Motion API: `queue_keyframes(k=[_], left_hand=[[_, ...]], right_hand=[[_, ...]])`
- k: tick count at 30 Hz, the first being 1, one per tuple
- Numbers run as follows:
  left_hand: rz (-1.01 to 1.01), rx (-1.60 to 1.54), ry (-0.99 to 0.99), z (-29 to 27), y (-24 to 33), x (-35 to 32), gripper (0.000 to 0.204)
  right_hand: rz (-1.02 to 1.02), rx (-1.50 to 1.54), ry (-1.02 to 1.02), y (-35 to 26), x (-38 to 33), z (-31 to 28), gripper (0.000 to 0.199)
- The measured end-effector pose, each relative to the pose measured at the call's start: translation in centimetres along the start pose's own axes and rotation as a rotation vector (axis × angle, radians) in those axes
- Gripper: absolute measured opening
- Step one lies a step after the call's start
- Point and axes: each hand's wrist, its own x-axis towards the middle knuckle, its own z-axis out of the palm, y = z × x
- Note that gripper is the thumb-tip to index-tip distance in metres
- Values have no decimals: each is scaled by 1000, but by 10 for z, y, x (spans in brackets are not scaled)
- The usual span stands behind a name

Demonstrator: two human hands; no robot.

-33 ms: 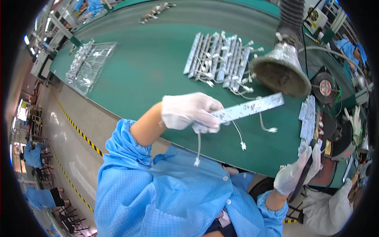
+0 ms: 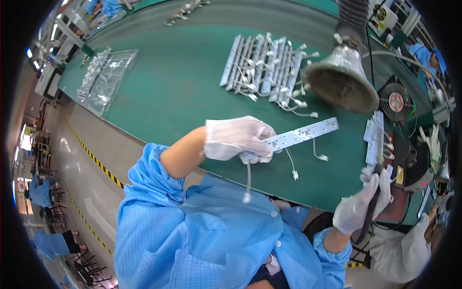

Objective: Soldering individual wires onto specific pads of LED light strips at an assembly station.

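My left hand (image 2: 240,139), in a white glove, is closed on one end of an LED light strip board (image 2: 308,134). The strip juts out to the right, and thin white wires with plugs dangle from it. At the right edge of the bench, my gloved right hand (image 2: 361,202) is wrapped round the black handle of a soldering iron (image 2: 371,209). Its shaft points away from me, beside a small stack of strip boards (image 2: 373,139). Several more wired strips (image 2: 264,65) lie side by side at the middle back of the bench.
A fume extraction hood (image 2: 341,86) on a ribbed hose hangs over the right side. Behind my right hand are a small fan (image 2: 396,101) and a soldering station (image 2: 416,173). Clear plastic trays (image 2: 108,79) sit at the left. A co-worker's sleeve (image 2: 399,250) shows lower right.
My left hand has shifted slightly right, and the strip's far end has come a little nearer me. My right hand's fingers have shifted on the iron. The whole view has tilted slightly.
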Motion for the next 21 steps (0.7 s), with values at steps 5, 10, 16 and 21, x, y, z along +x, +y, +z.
queue_keyframes(k=[5,10,16,21], left_hand=[[31,346,187,23,-7,58,23],[397,620,405,32,-28,68,21],[505,765,338,31,-25,66,19],[419,674,355,34,-26,65,18]], right_hand=[[530,1137,93,-39,-19,41,15],[260,959,-41,-30,-40,49,21],[109,897,-129,-28,-34,50,21],[420,1078,-166,-33,-30,46,16]])
